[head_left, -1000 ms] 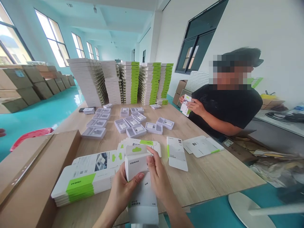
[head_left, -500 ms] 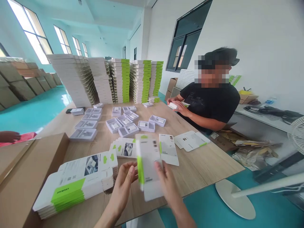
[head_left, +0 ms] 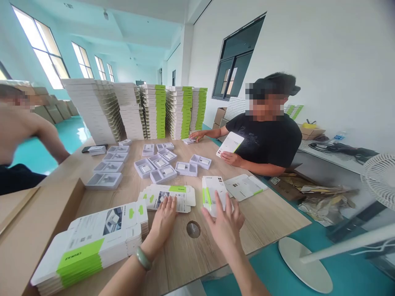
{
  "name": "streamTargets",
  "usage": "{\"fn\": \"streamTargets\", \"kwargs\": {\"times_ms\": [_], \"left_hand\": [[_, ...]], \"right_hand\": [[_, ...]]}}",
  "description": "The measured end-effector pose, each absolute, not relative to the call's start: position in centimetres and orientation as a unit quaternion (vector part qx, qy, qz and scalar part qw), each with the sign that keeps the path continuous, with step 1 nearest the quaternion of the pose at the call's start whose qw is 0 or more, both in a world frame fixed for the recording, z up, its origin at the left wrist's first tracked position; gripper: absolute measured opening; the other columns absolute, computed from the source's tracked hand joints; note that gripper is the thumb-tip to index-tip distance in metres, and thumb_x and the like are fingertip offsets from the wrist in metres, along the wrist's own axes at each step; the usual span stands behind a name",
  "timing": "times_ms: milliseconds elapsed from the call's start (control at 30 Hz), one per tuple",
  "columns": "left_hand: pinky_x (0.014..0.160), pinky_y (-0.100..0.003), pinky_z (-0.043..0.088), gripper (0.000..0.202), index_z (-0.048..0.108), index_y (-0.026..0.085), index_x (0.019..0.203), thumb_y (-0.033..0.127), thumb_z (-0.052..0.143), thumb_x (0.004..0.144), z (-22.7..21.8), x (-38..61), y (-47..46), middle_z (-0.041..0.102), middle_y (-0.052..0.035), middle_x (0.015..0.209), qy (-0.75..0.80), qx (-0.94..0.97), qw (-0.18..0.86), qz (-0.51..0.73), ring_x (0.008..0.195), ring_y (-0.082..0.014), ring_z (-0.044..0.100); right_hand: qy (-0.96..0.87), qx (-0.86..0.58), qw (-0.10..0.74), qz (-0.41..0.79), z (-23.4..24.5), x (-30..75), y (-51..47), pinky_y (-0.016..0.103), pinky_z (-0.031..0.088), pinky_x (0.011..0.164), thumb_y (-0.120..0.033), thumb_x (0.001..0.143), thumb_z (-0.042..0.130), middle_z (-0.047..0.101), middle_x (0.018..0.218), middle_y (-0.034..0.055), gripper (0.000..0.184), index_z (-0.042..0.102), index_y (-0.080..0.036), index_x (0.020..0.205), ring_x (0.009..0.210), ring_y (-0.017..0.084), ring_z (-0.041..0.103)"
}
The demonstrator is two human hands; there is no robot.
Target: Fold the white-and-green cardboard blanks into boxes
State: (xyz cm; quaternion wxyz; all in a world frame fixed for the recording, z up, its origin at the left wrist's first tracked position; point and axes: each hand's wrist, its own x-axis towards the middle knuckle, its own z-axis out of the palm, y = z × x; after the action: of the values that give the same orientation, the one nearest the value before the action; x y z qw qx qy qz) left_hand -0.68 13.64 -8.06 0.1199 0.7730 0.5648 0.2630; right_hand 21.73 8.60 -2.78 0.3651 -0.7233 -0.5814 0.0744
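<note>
My left hand (head_left: 166, 218), with a bangle at its wrist, lies with outstretched fingers on a small pile of flat printed cartons (head_left: 185, 195). Spread fingers of my right hand (head_left: 226, 222) are over a second pile of flat white and green cartons (head_left: 212, 185); whether the fingertips touch it I cannot tell. A tall stack of folded flat cartons (head_left: 83, 250) sits left of my left hand. Beyond both hands are several white plastic trays (head_left: 163, 174), some with small white devices in them. Empty-looking trays (head_left: 105, 181) form a column at the left.
Tall stacks of boxes (head_left: 156, 111) line the table's far side. Across the right corner a co-worker (head_left: 262, 139) holds a flat carton (head_left: 231, 144). Another person (head_left: 27, 135) is at the left. A brown cardboard box (head_left: 58, 222), a table hole (head_left: 193, 229) and a fan (head_left: 379, 176) are nearby.
The carton between my hands has been let go onto the right pile. My left hand has moved onto the left pile. The co-worker now lifts a flat carton, and another person appears at left.
</note>
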Motion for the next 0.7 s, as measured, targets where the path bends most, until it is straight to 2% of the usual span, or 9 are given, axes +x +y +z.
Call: {"fn": "streamTargets", "kwargs": {"times_ms": [167, 267, 333, 367, 433, 500, 567, 600, 700], "left_hand": [[0.114, -0.061, 0.051, 0.062, 0.065, 0.015, 0.144, -0.002, 0.039, 0.091, -8.3, -1.8, 12.1, 0.066, -0.0235, 0.148, 0.524, 0.816, 0.071, 0.233, 0.144, -0.0398, 0.057], [0.114, -0.057, 0.053, 0.064, 0.066, 0.017, 0.144, -0.003, 0.038, 0.091, -7.6, -2.7, 10.1, 0.062, -0.0196, 0.153, 0.497, 0.833, 0.054, 0.237, 0.145, -0.0372, 0.056], [0.116, -0.053, 0.052, 0.064, 0.065, 0.019, 0.145, -0.004, 0.036, 0.092, -7.2, -3.2, 8.5, 0.061, -0.0169, 0.155, 0.481, 0.840, 0.047, 0.246, 0.145, -0.0341, 0.056], [0.118, -0.052, 0.051, 0.064, 0.065, 0.020, 0.145, -0.003, 0.036, 0.093, -7.2, -3.4, 7.7, 0.061, -0.0154, 0.155, 0.475, 0.843, 0.044, 0.250, 0.145, -0.0324, 0.056], [0.120, -0.051, 0.050, 0.060, 0.063, 0.022, 0.147, 0.001, 0.036, 0.098, -7.3, -3.7, 6.2, 0.061, -0.0125, 0.155, 0.460, 0.845, 0.040, 0.270, 0.145, -0.0297, 0.057], [0.120, -0.050, 0.050, 0.056, 0.064, 0.026, 0.146, 0.004, 0.038, 0.101, -7.6, -3.7, 4.9, 0.066, -0.0102, 0.151, 0.436, 0.836, 0.047, 0.330, 0.143, -0.0277, 0.060], [0.122, -0.051, 0.048, 0.051, 0.070, 0.031, 0.138, 0.007, 0.041, 0.103, -7.9, -3.7, 3.7, 0.071, -0.0076, 0.146, 0.428, 0.801, 0.085, 0.409, 0.143, -0.0270, 0.061], [0.123, -0.053, 0.046, 0.050, 0.073, 0.033, 0.134, 0.009, 0.042, 0.103, -8.0, -3.6, 3.1, 0.071, -0.0068, 0.147, 0.439, 0.772, 0.119, 0.445, 0.145, -0.0276, 0.058], [0.127, -0.059, 0.036, 0.045, 0.069, 0.034, 0.139, 0.021, 0.045, 0.104, -7.5, -3.1, 1.9, 0.055, -0.0070, 0.163, 0.513, 0.632, 0.260, 0.519, 0.158, -0.0318, 0.038]], "right_hand": [[-0.665, -0.679, 0.307, 0.055, -3.7, 21.8, 10.5, 0.090, 0.006, 0.113, -0.032, 0.100, 0.050, 0.048, 0.165, 0.0197, 0.043, 0.073, -0.026, 0.135, 0.155, 0.051, 0.031], [-0.664, -0.659, 0.339, 0.100, -2.2, 23.4, 12.5, 0.080, -0.003, 0.120, -0.029, 0.098, 0.053, 0.049, 0.166, 0.0140, 0.036, 0.077, -0.028, 0.126, 0.159, 0.043, 0.026], [-0.658, -0.642, 0.367, 0.146, -1.1, 23.6, 12.8, 0.073, -0.001, 0.125, -0.034, 0.099, 0.055, 0.044, 0.169, 0.0126, 0.037, 0.077, -0.026, 0.127, 0.162, 0.040, 0.021], [-0.652, -0.632, 0.378, 0.179, -0.7, 23.4, 12.4, 0.070, 0.006, 0.127, -0.039, 0.100, 0.054, 0.046, 0.168, 0.0134, 0.039, 0.076, -0.025, 0.129, 0.160, 0.039, 0.026], [-0.637, -0.609, 0.388, 0.271, -0.1, 22.4, 11.2, 0.063, 0.035, 0.120, -0.053, 0.102, 0.050, 0.064, 0.151, 0.0172, 0.047, 0.077, -0.023, 0.127, 0.144, 0.038, 0.053], [-0.615, -0.577, 0.380, 0.379, 0.0, 21.4, 9.7, 0.054, 0.059, 0.092, -0.067, 0.098, 0.052, 0.081, 0.116, 0.0165, 0.059, 0.080, -0.020, 0.119, 0.108, 0.036, 0.075], [-0.592, -0.544, 0.371, 0.464, 0.0, 20.5, 8.3, 0.045, 0.063, 0.072, -0.074, 0.091, 0.060, 0.084, 0.092, 0.0127, 0.063, 0.082, -0.018, 0.111, 0.085, 0.033, 0.080], [-0.579, -0.531, 0.373, 0.493, 0.0, 20.2, 7.7, 0.044, 0.063, 0.070, -0.073, 0.089, 0.064, 0.084, 0.090, 0.0120, 0.062, 0.082, -0.018, 0.112, 0.083, 0.033, 0.080], [-0.511, -0.524, 0.436, 0.524, -0.2, 19.5, 5.7, 0.044, 0.064, 0.081, -0.068, 0.091, 0.067, 0.084, 0.108, 0.0130, 0.062, 0.075, -0.021, 0.130, 0.098, 0.033, 0.080]]}}
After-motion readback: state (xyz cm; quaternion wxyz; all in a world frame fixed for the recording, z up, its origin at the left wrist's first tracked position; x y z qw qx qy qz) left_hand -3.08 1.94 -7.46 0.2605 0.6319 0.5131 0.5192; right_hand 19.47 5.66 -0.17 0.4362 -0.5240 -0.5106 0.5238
